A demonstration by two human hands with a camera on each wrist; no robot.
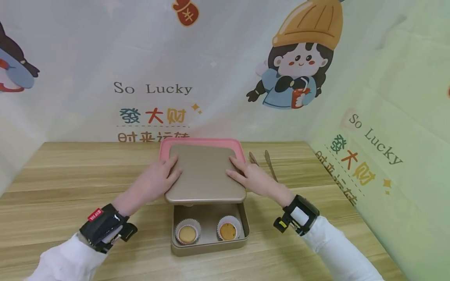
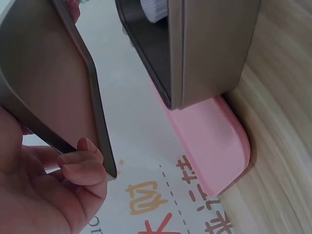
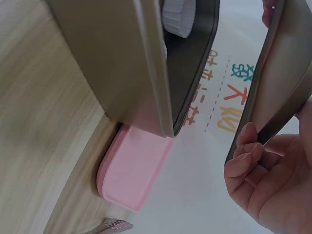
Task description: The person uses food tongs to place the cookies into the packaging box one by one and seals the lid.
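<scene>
A square, bronze-coloured tin lid (image 1: 205, 173) is held level above its matching tin (image 1: 209, 249). My left hand (image 1: 158, 177) grips the lid's left edge, and my right hand (image 1: 253, 177) grips its right edge. In both wrist views the fingers curl under the rim, and a gap separates lid from tin. Inside the tin's near part sit two small round baked treats in white paper cups, a plain one (image 1: 187, 234) at left and a speckled one (image 1: 227, 231) at right. The lid hides the tin's far part from the head view.
Behind the tin lies a pink tray (image 1: 202, 141), partly covered by the lid in the head view. Two slim metal utensils, one a fork-like piece (image 1: 252, 158) and the other a thin handle (image 1: 270, 164), lie to its right. A printed cloth backs the wooden table (image 1: 88, 175).
</scene>
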